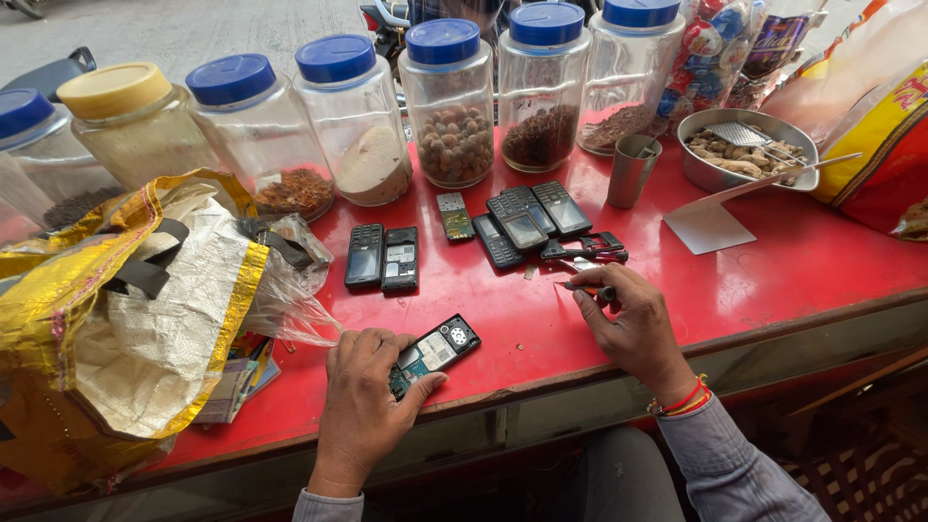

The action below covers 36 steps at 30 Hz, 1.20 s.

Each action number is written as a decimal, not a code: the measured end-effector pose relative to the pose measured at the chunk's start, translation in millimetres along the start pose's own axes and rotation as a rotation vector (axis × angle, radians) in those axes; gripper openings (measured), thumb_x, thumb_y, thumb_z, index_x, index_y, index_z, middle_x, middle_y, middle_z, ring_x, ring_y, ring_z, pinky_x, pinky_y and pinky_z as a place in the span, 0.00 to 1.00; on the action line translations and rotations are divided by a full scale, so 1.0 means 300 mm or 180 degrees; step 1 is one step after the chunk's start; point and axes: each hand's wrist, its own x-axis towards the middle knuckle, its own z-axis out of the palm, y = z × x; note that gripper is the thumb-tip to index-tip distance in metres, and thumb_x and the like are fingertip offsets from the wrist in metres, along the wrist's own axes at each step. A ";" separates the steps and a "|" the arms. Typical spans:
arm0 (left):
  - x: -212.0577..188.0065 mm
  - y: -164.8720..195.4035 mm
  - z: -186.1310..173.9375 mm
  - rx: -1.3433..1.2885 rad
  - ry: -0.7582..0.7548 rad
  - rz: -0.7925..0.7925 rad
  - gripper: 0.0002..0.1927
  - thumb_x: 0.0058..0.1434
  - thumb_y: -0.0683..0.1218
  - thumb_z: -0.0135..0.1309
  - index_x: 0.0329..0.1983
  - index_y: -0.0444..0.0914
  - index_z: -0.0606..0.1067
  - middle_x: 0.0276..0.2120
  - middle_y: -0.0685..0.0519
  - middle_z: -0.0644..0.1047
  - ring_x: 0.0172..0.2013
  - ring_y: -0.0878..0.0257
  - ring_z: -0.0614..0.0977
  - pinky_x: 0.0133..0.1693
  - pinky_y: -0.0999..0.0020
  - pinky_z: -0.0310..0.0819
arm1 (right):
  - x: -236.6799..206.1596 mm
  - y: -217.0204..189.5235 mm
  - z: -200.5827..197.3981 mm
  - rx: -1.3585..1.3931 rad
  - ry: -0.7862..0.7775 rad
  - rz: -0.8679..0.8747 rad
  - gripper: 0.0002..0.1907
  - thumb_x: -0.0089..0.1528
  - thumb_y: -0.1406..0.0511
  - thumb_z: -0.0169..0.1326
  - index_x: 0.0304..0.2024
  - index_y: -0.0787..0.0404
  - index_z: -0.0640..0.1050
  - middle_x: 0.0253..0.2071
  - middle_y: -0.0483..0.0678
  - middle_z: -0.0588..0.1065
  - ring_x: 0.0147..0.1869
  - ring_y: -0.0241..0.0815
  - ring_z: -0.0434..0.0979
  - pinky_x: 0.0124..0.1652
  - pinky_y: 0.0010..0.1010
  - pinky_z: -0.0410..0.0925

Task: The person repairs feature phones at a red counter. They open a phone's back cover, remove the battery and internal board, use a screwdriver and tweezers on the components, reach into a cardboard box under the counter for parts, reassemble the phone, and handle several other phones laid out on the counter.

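The left hand [362, 396] lies at the near edge of the red counter [822, 256], at about 7 o'clock in the view. Its fingers are curled and pinch the lower end of an opened phone [435, 353], which lies flat with the circuit board up and points toward 2 o'clock. The right hand [628, 324] is at about 5 o'clock, fingers pressed together around a small screwdriver [585, 288] with an orange handle; its tip points toward 9 o'clock.

Between the two hands there is a bare strip of red surface, and also from the right hand toward 3 o'clock the counter is open up to its edge. At 12 o'clock from the opened phone two dark phones [382, 257] lie side by side, and toward 1 o'clock is a cluster of phones and parts [527, 224]. A row of plastic jars [445, 101] closes the far edge. At 9 o'clock a yellow woven bag [135, 309] covers the left side, with its clear plastic close beside the left hand. A steel cup [633, 169] and a metal bowl [744, 150] stand at 2 o'clock.
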 end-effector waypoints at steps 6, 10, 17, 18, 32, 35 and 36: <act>0.003 0.007 -0.001 0.0032 -0.0053 -0.0064 0.26 0.50 0.59 0.66 0.45 0.37 0.79 0.37 0.50 0.75 0.43 0.53 0.72 0.51 0.55 0.64 | -0.002 0.001 0.002 -0.0039 0.0054 0.0012 0.06 0.62 0.68 0.60 0.41 0.60 0.80 0.30 0.43 0.73 0.28 0.33 0.69 0.29 0.26 0.64; 0.002 0.007 0.000 0.0068 0.0006 0.0020 0.26 0.50 0.59 0.66 0.45 0.37 0.79 0.37 0.50 0.75 0.42 0.52 0.73 0.51 0.53 0.63 | -0.008 0.010 0.001 0.0122 0.0051 0.0042 0.05 0.64 0.67 0.59 0.42 0.61 0.79 0.30 0.44 0.73 0.28 0.33 0.66 0.29 0.26 0.63; -0.002 0.010 -0.003 0.0039 0.0042 -0.0013 0.27 0.49 0.59 0.66 0.46 0.37 0.79 0.36 0.51 0.76 0.42 0.52 0.73 0.51 0.53 0.63 | -0.015 0.029 0.004 0.0490 -0.0023 0.0211 0.07 0.66 0.66 0.56 0.44 0.63 0.77 0.30 0.44 0.75 0.29 0.30 0.70 0.30 0.24 0.65; -0.001 0.010 -0.005 0.0030 0.0050 -0.0016 0.28 0.48 0.59 0.67 0.46 0.38 0.79 0.36 0.51 0.76 0.42 0.52 0.73 0.51 0.53 0.63 | -0.013 0.031 0.006 0.0527 -0.0019 0.0192 0.07 0.66 0.66 0.56 0.44 0.64 0.77 0.30 0.44 0.76 0.30 0.29 0.71 0.30 0.24 0.66; -0.004 0.020 -0.028 -0.0277 0.0104 0.0104 0.27 0.48 0.53 0.67 0.49 0.37 0.77 0.38 0.50 0.78 0.43 0.52 0.75 0.52 0.54 0.63 | -0.013 0.068 0.020 0.0327 0.0009 -0.0132 0.07 0.70 0.67 0.51 0.46 0.66 0.70 0.33 0.49 0.78 0.36 0.38 0.81 0.34 0.29 0.72; -0.005 0.020 -0.029 -0.0294 0.0166 0.0201 0.27 0.49 0.53 0.67 0.49 0.37 0.78 0.38 0.49 0.79 0.43 0.52 0.76 0.54 0.53 0.62 | -0.012 0.071 0.023 0.0233 0.0008 -0.0214 0.07 0.70 0.67 0.50 0.46 0.66 0.69 0.35 0.51 0.78 0.38 0.41 0.83 0.35 0.30 0.74; -0.005 0.019 -0.029 -0.0317 0.0121 0.0128 0.27 0.47 0.53 0.68 0.49 0.37 0.78 0.38 0.49 0.79 0.43 0.52 0.76 0.53 0.54 0.62 | -0.011 0.072 0.025 0.0185 0.0012 -0.0221 0.07 0.70 0.68 0.50 0.46 0.66 0.69 0.35 0.51 0.79 0.38 0.42 0.83 0.35 0.30 0.74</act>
